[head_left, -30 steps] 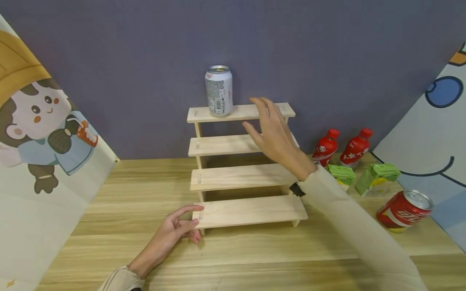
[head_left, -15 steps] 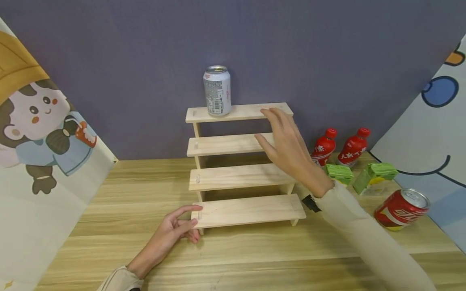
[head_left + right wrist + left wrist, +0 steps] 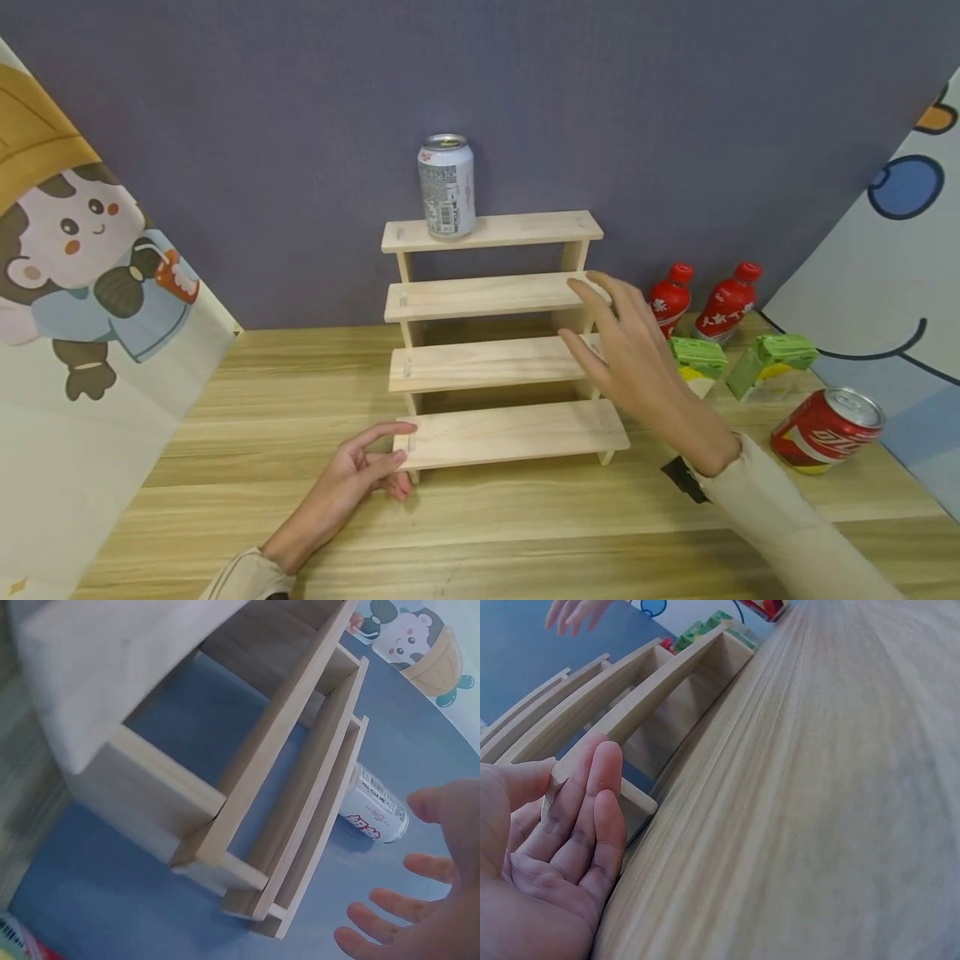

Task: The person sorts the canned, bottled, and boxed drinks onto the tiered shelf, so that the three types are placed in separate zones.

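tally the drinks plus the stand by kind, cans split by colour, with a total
Pale wooden four-tier stand: 1
White metal can: 1
Red metal can: 1
Red plastic bottles: 2
Green rectangular drink cartons: 2
Total: 7

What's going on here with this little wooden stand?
A person's left hand holds the wooden stand by its bottom step's left end. The right hand, holding nothing, is by the stand's right side. A white can stands upright on the top step. Two red bottles, two green cartons and a red can are on the table to the right.
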Demonstrator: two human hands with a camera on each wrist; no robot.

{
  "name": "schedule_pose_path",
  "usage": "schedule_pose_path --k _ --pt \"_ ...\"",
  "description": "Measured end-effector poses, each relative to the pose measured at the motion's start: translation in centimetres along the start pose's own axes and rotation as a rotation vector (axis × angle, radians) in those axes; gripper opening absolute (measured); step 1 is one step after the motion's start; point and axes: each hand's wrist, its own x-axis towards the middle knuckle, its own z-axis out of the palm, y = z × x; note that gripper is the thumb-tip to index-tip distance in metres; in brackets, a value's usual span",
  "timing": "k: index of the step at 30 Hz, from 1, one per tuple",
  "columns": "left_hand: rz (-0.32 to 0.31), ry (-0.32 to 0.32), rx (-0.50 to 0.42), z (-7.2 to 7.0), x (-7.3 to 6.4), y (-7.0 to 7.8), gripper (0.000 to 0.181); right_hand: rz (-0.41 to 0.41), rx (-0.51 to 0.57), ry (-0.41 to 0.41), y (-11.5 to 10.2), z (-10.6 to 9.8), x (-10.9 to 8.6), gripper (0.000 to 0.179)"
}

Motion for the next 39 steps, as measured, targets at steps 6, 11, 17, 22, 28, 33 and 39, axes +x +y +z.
schedule_pose_path --k 6,11,17,22,28,33,39 --pt "0.005 -0.001 0.004 0.0 0.0 0.0 0.045 0.003 -0.031 0.003 0.4 -1.4 -2.3 0.054" --pt "0.011 -0.006 0.002 0.0 0.0 0.0 0.045 0.018 -0.031 0.004 0.6 -2.5 -4.2 0.054" --pt "0.014 -0.008 -0.003 0.0 0.0 0.0 0.044 0.038 -0.063 -0.008 1.0 -3.6 -6.2 0.062" --pt "-0.008 0.008 0.003 0.0 -0.1 0.0 0.045 0.078 -0.099 -0.027 1.4 -4.9 -7.7 0.064" --pt "-0.017 0.019 0.005 0.0 -0.1 0.1 0.045 0.138 -0.159 -0.052 2.2 -6.3 -9.2 0.068" --pt "-0.007 0.006 0.001 0.0 0.0 0.1 0.045 0.165 -0.177 -0.046 3.5 -7.3 -10.1 0.068" --pt "-0.013 0.007 -0.005 0.0 0.0 0.1 0.045 0.253 -0.208 -0.06 5.7 -8.8 -10.5 0.053"
